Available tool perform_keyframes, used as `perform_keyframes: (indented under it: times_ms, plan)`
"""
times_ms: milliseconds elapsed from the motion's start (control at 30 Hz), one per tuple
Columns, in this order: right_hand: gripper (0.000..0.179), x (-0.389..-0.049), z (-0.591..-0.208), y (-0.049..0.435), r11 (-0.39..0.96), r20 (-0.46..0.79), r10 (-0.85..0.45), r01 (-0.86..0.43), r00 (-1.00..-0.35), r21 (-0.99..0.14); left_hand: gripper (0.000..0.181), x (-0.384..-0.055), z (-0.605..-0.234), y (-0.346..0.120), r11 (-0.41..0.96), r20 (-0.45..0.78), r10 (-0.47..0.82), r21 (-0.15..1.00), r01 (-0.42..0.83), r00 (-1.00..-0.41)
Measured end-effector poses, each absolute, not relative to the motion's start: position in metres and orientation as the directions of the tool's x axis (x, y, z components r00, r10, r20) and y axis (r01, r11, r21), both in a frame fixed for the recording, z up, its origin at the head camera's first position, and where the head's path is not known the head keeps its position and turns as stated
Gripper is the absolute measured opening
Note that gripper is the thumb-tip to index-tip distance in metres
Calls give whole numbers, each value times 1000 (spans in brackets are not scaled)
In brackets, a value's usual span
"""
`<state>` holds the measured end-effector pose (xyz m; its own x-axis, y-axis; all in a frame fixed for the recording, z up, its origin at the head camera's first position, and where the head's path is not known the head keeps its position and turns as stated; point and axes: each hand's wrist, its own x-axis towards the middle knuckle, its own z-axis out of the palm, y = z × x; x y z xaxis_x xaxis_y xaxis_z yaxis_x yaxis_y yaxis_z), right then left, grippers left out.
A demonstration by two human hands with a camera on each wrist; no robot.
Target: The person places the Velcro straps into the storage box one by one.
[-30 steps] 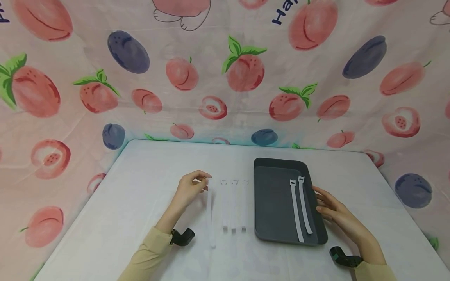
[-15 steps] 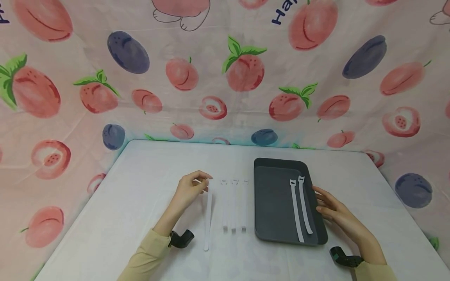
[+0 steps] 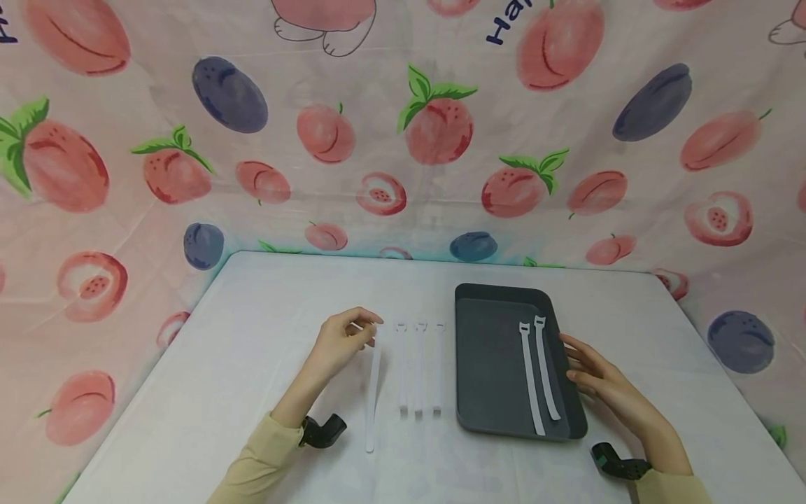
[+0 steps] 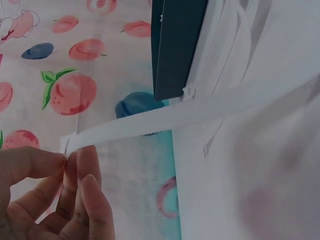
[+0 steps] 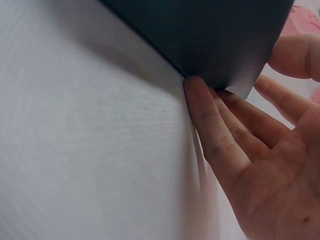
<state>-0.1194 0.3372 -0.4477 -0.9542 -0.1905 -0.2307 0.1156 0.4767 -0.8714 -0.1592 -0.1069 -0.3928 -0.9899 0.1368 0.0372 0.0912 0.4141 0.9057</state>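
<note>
Pinching the far tip of a white strap between thumb and fingers, the left hand holds that end raised off the white surface, while the strap's near end trails down toward the person. In the left wrist view the fingers are closed on the very end of the strap, a grip that judging by the lifted tip lets the thin, limp band be peeled up without sliding.

Taking the dark tray as the landmark: the held strap lies left of the tray, well apart from it, with its long axis running front to back, the gripped end pointing away from the person and tilted slightly toward the tray. Between it and the tray lie three more white straps, side by side, parallel to the tray's left wall and just beside it. Inside the tray, near its right wall, two straps rest lengthwise, slotted ends pointing away from the person.

The right hand is flat and relaxed, holding nothing; its straight fingers press against the tray's right wall, seemingly to steady it on the surface.
</note>
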Motion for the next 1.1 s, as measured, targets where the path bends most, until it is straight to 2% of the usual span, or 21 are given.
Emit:
perform_keyframes:
  times_ms: [600,1100]
  plan:
    - [69,-119,-445,336,460,-237,-195,125,-952,-879,14,-150,-374,-98,421,65,220,894,155,-973]
    - [70,-120,-447,337,468,-236,-197,121,-952,-876,15,-143,-353,-83,376,107,222,908,187,-969]
